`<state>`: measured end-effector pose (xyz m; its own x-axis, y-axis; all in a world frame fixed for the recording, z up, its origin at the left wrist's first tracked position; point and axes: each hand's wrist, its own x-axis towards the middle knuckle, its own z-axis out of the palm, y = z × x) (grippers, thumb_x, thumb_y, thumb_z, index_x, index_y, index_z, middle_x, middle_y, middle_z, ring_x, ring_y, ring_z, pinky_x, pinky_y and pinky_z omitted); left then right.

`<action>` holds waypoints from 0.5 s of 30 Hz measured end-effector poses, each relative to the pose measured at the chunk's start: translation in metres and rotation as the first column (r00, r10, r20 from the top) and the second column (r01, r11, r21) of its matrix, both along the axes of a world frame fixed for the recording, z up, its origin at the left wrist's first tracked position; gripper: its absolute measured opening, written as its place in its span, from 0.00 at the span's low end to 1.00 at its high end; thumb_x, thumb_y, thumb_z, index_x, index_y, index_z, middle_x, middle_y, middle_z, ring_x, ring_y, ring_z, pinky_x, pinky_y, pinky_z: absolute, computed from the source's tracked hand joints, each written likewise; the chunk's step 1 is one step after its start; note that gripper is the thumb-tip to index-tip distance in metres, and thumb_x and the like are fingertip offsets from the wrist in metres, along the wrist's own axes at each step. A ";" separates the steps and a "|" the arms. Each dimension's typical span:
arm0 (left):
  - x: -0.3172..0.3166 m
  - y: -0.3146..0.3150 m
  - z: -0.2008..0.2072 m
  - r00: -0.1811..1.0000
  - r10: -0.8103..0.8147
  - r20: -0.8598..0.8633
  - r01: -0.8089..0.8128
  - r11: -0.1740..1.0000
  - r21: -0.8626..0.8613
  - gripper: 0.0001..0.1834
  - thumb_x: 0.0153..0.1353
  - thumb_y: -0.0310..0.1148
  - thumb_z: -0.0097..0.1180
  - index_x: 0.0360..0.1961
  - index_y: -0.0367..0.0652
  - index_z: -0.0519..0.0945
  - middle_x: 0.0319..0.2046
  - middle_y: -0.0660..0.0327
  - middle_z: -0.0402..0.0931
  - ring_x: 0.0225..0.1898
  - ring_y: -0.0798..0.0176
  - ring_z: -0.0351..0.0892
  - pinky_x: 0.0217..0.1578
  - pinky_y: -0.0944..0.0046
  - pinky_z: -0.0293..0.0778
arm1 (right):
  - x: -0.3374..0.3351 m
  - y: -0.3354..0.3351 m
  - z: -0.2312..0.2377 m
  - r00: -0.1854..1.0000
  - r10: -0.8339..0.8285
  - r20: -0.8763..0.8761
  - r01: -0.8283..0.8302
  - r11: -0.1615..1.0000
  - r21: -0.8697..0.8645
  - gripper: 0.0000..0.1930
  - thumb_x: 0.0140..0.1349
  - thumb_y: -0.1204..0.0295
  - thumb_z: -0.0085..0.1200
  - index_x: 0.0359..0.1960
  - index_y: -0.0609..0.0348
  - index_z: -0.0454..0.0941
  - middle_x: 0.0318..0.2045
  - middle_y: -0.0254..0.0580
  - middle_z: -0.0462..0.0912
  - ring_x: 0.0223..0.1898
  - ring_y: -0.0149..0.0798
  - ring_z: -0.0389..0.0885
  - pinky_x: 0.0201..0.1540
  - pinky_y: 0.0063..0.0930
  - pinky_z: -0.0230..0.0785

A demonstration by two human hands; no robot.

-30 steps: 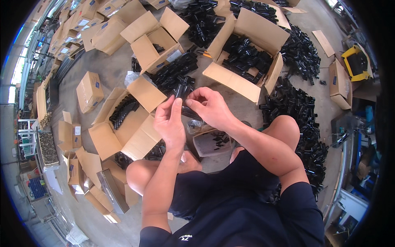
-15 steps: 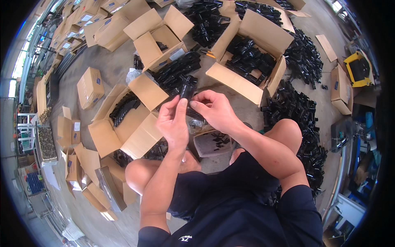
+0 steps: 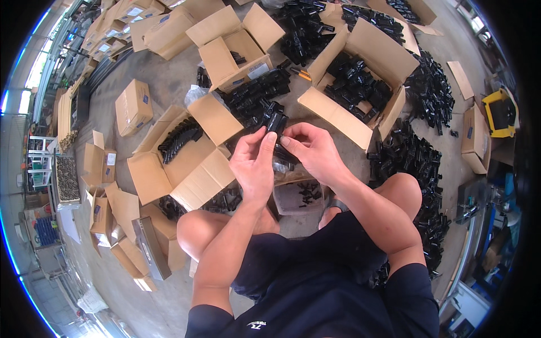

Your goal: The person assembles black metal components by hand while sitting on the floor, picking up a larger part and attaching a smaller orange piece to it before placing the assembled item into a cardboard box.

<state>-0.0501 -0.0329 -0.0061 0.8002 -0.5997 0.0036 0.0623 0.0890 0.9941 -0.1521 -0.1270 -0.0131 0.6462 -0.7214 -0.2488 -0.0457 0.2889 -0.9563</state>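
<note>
My left hand [image 3: 253, 164] holds a glossy black tube-shaped fitting [image 3: 275, 119] upright between thumb and fingers. Close at its right side is my right hand [image 3: 316, 147], thumb and forefinger pinched together; whatever is between those fingertips is too small to make out. Below both hands, a pale grey bin [image 3: 282, 209] with small black pieces [image 3: 309, 192] stands between my feet. Just beyond my hands lies a pile of similar black fittings [image 3: 256, 93].
To the left an open carton [image 3: 189, 174] has a row of black fittings inside. Another open carton [image 3: 335, 115], ahead right, holds a heap of them. Loose fittings [image 3: 408, 163] spread along my right. A closed carton [image 3: 134, 108] and flattened cardboard [image 3: 127, 211] lie farther left.
The view has shifted, so the surroundings sit slightly farther right in the picture. Both hands stay together at the black fitting, which now leans a little differently.
</note>
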 end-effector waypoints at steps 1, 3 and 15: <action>0.000 -0.001 -0.002 1.000 -0.003 -0.006 0.003 0.999 -0.032 0.10 0.66 0.24 0.64 0.47 0.32 0.82 0.40 0.59 0.84 0.39 0.74 0.80 0.43 0.74 0.75 | 0.001 -0.001 -0.003 1.000 0.003 0.010 -0.004 1.000 0.015 0.10 0.67 0.72 0.61 0.42 0.67 0.81 0.32 0.33 0.84 0.31 0.22 0.76 0.34 0.21 0.71; -0.003 -0.002 -0.009 1.000 -0.015 -0.022 0.013 0.996 -0.094 0.10 0.66 0.24 0.64 0.47 0.32 0.82 0.40 0.59 0.84 0.39 0.74 0.80 0.43 0.74 0.74 | 0.000 -0.003 -0.010 1.000 0.005 0.024 -0.006 0.999 0.046 0.09 0.67 0.72 0.61 0.42 0.67 0.81 0.32 0.34 0.83 0.32 0.23 0.76 0.35 0.22 0.72; 0.001 -0.001 -0.011 1.000 -0.017 0.003 0.017 0.996 -0.082 0.09 0.66 0.23 0.63 0.47 0.33 0.81 0.39 0.59 0.84 0.39 0.75 0.79 0.43 0.75 0.74 | 0.000 -0.007 -0.010 1.000 0.006 -0.028 -0.008 0.999 -0.047 0.11 0.68 0.69 0.61 0.38 0.69 0.80 0.36 0.36 0.79 0.36 0.26 0.78 0.40 0.25 0.73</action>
<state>-0.0486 -0.0337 -0.0168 0.7897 -0.6110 0.0550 0.0624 0.1692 0.9836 -0.1518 -0.1340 -0.0231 0.6444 -0.7283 -0.2329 -0.0747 0.2431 -0.9671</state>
